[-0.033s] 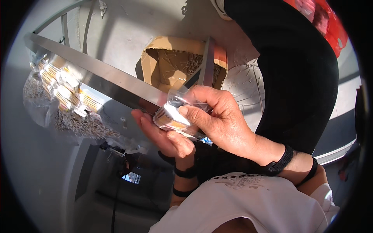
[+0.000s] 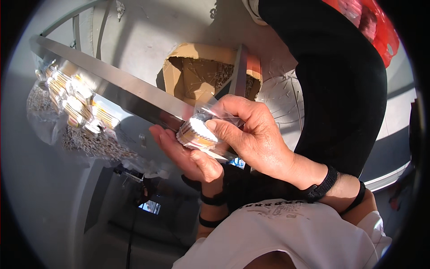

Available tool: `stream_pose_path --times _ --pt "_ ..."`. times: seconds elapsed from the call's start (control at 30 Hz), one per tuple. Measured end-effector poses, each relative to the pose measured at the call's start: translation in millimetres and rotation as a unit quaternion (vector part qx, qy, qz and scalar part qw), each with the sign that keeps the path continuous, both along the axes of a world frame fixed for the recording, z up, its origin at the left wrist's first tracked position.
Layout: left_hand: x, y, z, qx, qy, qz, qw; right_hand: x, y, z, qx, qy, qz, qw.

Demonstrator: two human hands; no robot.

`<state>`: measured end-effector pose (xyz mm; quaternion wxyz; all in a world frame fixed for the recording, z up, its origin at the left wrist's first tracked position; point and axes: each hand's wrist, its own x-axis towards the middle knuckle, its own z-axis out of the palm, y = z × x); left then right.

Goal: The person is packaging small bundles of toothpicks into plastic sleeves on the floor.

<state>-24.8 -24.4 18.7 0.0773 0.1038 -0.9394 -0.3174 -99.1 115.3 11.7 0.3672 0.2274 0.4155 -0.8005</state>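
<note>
Between my hands is a small pack of cotton swabs (image 2: 198, 134) in a clear plastic bag, white tips showing above a yellow-orange patterned band. My left hand (image 2: 188, 157) cups it from below, palm up, with the fingers along its far side and the thumb by its near end. Thumb and forefinger of my right hand (image 2: 255, 136) pinch the clear plastic (image 2: 210, 110) at the pack's upper right side. My right palm hides part of the surface beneath.
A metal edge (image 2: 121, 85) runs from upper left toward my hands. Left of it lie many bundled swabs (image 2: 74, 101) and a heap of loose ones (image 2: 96, 144). Beyond my hands stands an open cardboard box (image 2: 197, 51) with swabs inside. A red plastic bag (image 2: 383, 36) is at upper right.
Both hands stay almost in place. The pack has tipped slightly in my left hand, and its white tips and band show more clearly with less glare.
</note>
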Motion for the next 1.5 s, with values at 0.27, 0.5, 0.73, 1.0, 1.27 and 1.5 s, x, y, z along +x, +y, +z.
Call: stream_pose_path --times 0.27,0.5,0.73,1.0,1.27,1.5 --pt "-12 21 -1 0.252 0.146 0.109 0.951 -9 -18 -19 -0.018 0.064 -0.061 0.996" --pt "-13 40 0 0.329 0.235 0.204 0.892 -16 -26 -22 -0.017 0.096 -0.062 0.993" --pt "-9 36 -5 0.343 0.245 0.161 0.892 -17 -22 -25 0.027 0.122 -0.023 0.992" --pt "-10 39 -4 0.364 0.242 0.166 0.884 -17 -22 -19 0.092 0.194 -0.046 0.976" --pt "-7 31 -16 0.402 0.288 0.175 0.851 -48 4 32 0.388 0.76 0.276 0.442" --pt "-6 32 -15 0.448 0.284 0.134 0.837 -55 -6 25 0.331 0.794 0.33 0.389"
